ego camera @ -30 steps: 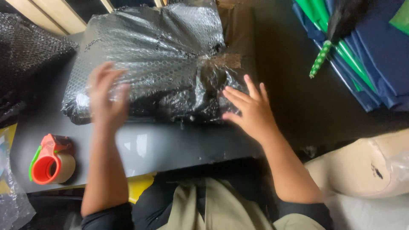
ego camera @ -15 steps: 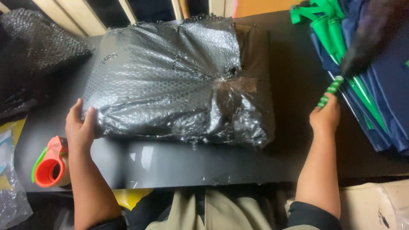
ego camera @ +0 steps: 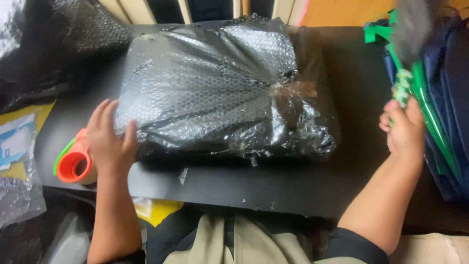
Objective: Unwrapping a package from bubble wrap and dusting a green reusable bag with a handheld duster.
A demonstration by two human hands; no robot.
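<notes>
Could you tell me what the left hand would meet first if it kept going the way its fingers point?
Probably the bubble-wrapped black parcel: the left hand already rests against its near left edge, fingers pointing up along that side.

— What's inside the black bubble-wrapped parcel [ego camera: 220, 88]?

— Can't tell; the wrap covers it all round, and its far edge is lost in shadow.

— And the right hand [ego camera: 403, 129]?

— It closes on a green-and-white handle [ego camera: 403, 88], but the top of that tool [ego camera: 413, 27] is a grey blur, cut off by the upper edge.

— The tape dispenser [ego camera: 73, 164]?

— Half hidden behind the left hand [ego camera: 108, 142]; only its orange core and a green edge show.

— The blue stack [ego camera: 452, 98]?

— It runs off the right edge, so its shape is unclear.
</notes>
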